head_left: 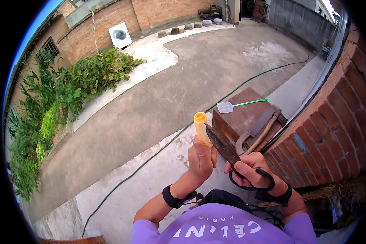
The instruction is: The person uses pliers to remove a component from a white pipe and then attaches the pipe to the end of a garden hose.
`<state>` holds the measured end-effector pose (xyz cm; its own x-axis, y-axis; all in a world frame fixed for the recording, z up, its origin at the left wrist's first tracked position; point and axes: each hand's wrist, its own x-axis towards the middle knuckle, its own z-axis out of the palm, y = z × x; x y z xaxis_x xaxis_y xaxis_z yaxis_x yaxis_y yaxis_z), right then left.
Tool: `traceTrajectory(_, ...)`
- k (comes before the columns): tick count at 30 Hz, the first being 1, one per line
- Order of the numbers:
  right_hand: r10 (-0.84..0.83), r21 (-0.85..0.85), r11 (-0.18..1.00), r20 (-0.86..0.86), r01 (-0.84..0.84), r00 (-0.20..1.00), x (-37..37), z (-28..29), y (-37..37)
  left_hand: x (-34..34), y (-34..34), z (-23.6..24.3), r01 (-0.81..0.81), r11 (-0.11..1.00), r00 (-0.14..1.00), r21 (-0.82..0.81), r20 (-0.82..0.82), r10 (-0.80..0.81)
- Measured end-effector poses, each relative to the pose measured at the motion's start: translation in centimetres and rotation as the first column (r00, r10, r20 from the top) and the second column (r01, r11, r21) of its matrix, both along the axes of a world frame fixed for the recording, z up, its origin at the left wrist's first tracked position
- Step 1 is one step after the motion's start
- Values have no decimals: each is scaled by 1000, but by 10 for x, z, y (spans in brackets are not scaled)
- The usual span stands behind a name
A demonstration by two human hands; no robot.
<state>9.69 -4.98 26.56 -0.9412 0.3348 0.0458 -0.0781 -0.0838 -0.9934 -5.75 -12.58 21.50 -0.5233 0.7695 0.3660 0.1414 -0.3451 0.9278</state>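
Observation:
My left hand (200,162) grips a short, hollow orange-and-cream tube (200,121) upright, thumb along its lower part. My right hand (251,171) is closed round the black handles of large, dark, rust-stained scissors (221,142), whose tip touches or lies just over the tube's right side. Behind my hands stands a rusty brown box (227,122). On it lie a white flyswatter (225,107) with a green handle, a handsaw (259,124) and a wooden-handled tool (258,140), partly behind my right hand.
A brick wall (333,126) curves along my right. A green hose (142,164) runs across the concrete yard (110,122). Plants (49,130) grow at the left; a white panel (120,35) with a dark round middle and several stumps or stones (187,27) line the far wall.

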Motion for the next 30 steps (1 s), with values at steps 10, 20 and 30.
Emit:
traceTrajectory(10, -297, 996, 88, 34, -7, 954, 11, 30, 35, -60, -11, -11, -198, 978, 642, -62, -762, 82)
traceTrajectory(20, 282, -286, 916, -45, -283, 958, -6, -25, 19, -11, 2, -6, 229, 972, 919, 57, 316, -235)
traceTrajectory(30, 181, -534, 792, -261, -298, 948, -18, -37, -8, 4, 8, 7, 107, 994, 948, -26, 303, -94)
